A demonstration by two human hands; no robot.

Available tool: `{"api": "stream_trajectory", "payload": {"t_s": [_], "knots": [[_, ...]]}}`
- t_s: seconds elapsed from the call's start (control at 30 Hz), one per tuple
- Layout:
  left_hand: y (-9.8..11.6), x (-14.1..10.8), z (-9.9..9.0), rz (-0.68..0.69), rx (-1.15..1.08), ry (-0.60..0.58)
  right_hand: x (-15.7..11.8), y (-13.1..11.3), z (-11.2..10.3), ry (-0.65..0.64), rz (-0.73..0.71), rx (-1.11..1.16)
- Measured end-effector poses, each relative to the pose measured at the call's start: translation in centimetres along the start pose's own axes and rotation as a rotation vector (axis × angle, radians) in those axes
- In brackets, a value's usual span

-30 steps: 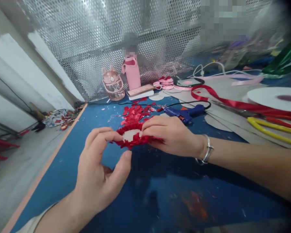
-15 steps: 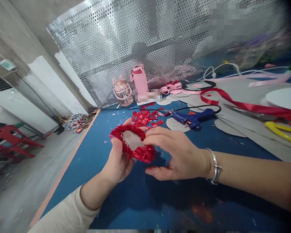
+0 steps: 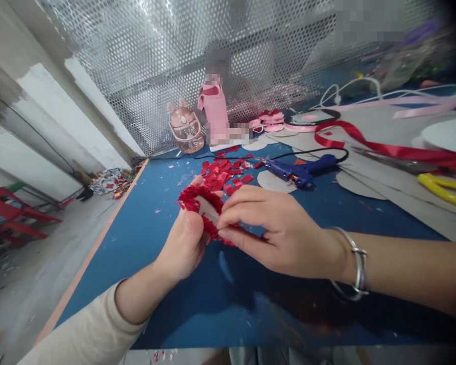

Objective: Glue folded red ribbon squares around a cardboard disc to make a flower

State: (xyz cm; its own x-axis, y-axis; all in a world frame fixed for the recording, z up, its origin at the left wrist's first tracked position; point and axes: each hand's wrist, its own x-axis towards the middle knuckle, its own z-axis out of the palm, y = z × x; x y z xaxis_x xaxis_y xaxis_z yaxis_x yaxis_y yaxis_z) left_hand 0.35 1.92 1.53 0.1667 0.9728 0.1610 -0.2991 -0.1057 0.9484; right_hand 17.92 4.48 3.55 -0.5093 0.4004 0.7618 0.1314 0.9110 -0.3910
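Over the blue table, my left hand grips a round piece edged with ruffled red ribbon petals, its thumb pressed on the near side. The pale bare middle of this piece faces up and is tilted. My right hand, with a silver bangle at the wrist, pinches the right side of the same piece between thumb and fingers, which hide part of it. Beyond the hands lies a loose heap of small red ribbon pieces. A blue glue gun rests to the right of the heap, partly over a grey disc.
A clear pink bottle and a pink bottle sleeve stand by the perforated metal screen. Red ribbon, grey card sheets and yellow-handled scissors lie at right. A red stool stands on the floor at left.
My right thumb and fingers have closed onto the red-edged piece, where they were spread before. The piece has tipped more steeply, showing less of its pale middle. The camera view has shifted slightly.
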Motion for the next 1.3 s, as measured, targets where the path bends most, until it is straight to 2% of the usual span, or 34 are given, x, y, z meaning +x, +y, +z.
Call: {"api": "stream_trajectory", "payload": {"t_s": [0.1, 0.23, 0.37, 0.5, 0.6, 0.67, 0.73, 0.77, 0.8, 0.9, 0.97, 1.13, 1.3], "knots": [[-0.4, -0.3, -0.3, -0.005, 0.029, -0.031, 0.1, -0.1, 0.1, -0.046, 0.097, 0.058], [-0.5, -0.5, -0.2, -0.046, 0.003, -0.068, 0.1, -0.4, 0.0, -0.068, 0.151, 0.124], [0.4, -0.1, 0.5, -0.187, -0.170, -0.057, 0.1, -0.4, -0.7, -0.040, 0.217, 0.225], [1.1, 0.3, 0.5, -0.401, -0.262, -0.231, 0.5, 0.3, -1.4, 0.080, 0.195, 0.100], [1.4, 0.4, 0.3, -0.559, -0.303, -0.386, 0.8, 0.8, -1.4, -0.038, 0.214, 0.046], [1.5, 0.4, 0.1, -0.650, -0.279, -0.468, 0.9, 1.0, -1.2, -0.145, 0.334, 0.109], [1.7, 0.6, -0.3, -0.712, -0.145, -0.458, 0.9, 1.1, -0.9, -0.178, 0.474, 0.226], [1.8, 0.7, -0.6, -0.685, -0.030, -0.388, 1.0, 1.2, -0.8, -0.155, 0.531, 0.288], [1.9, 0.8, -1.0, -0.587, 0.124, -0.274, 1.0, 1.3, -0.7, -0.114, 0.577, 0.343], [2.4, 1.1, -2.1, -0.039, 0.611, 0.142, 1.1, 1.7, -0.6, 0.007, 0.679, 0.435], [2.8, 1.1, -2.5, 0.234, 0.816, 0.283, 1.2, 2.0, -0.6, 0.033, 0.714, 0.458], [3.0, 0.5, -1.5, 0.480, 1.073, 0.311, 1.0, 2.0, -0.2, -0.001, 0.739, 0.488], [2.3, 0.1, -1.1, 0.566, 1.164, 0.311, 0.7, 1.9, 0.0, -0.039, 0.691, 0.502]]}}
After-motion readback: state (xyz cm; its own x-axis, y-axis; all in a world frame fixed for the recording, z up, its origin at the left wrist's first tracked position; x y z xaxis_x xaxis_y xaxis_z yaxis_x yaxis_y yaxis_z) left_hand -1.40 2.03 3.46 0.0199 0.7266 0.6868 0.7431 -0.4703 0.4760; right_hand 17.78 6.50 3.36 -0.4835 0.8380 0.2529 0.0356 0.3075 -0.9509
